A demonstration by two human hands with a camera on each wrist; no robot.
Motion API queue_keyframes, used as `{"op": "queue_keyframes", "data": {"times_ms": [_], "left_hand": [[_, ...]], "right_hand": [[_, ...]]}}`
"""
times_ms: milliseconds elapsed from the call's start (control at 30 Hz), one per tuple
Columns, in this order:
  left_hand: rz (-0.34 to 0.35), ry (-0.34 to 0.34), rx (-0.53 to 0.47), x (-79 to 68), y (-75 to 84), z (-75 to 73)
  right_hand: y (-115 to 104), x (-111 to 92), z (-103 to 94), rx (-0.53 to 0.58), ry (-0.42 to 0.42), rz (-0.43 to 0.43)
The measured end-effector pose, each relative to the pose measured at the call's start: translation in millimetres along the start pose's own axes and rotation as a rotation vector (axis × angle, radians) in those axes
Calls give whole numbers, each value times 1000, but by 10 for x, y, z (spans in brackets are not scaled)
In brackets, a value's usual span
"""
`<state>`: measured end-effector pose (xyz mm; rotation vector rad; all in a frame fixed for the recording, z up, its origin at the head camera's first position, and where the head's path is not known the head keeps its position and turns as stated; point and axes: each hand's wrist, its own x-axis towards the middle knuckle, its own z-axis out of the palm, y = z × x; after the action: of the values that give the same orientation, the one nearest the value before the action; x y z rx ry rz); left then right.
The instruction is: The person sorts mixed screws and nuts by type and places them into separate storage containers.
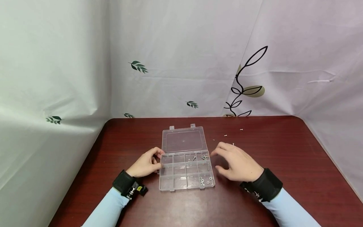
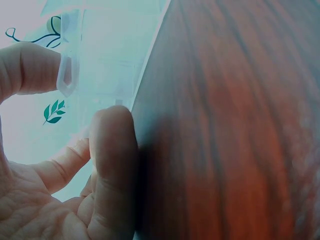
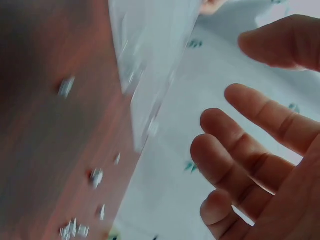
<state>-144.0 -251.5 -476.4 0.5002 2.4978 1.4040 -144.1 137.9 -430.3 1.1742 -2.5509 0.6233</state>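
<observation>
A clear plastic compartment box (image 1: 182, 190) lies on the table with its lid (image 1: 183, 141) folded back, away from the person. My left hand (image 1: 145, 164) grips the box's left side, thumb and fingers at its edge. Beside the right side hovers my right hand (image 1: 236, 161), fingers loosely bent and apart, holding nothing; its palm and spread fingers (image 3: 260, 110) show in the right wrist view. Several screws (image 1: 204, 157) lie in the upper right compartments. Small nuts or rings (image 1: 202, 181) sit in the lower right ones; their exact kind is hard to tell.
Several loose screws (image 1: 225, 135) lie on the dark red table (image 1: 136, 135) behind the right hand. Small metal pieces (image 3: 96, 177) appear blurred in the right wrist view. A white patterned cloth (image 1: 175, 63) hangs behind the table and along its sides.
</observation>
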Motion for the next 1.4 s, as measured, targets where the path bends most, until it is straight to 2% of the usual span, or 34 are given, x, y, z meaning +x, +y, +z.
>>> {"op": "queue_keyframes", "data": {"times_ms": [133,267,500,633,900,1100,1400], "left_hand": [[-9,1,16,10,16,-9],[-17,0,40,18,27,-14],[-15,-2,43,21,28,-12],[-16,-3,30,19,27,-11],[-21,-4,7,11,23,-12],[-21,-4,21,12,11,-15],[-27,-1,24,10,18,-13]], "right_hand": [[180,-54,-49,-65,-22,84],[307,-113,-98,-75,-61,159],[415,-177,-162,-107,-195,305],[460,-214,-195,-118,-232,374],[542,-267,-189,-146,-260,433],[579,-273,-134,-126,-273,437],[617,-273,-133,-177,-218,432]]}}
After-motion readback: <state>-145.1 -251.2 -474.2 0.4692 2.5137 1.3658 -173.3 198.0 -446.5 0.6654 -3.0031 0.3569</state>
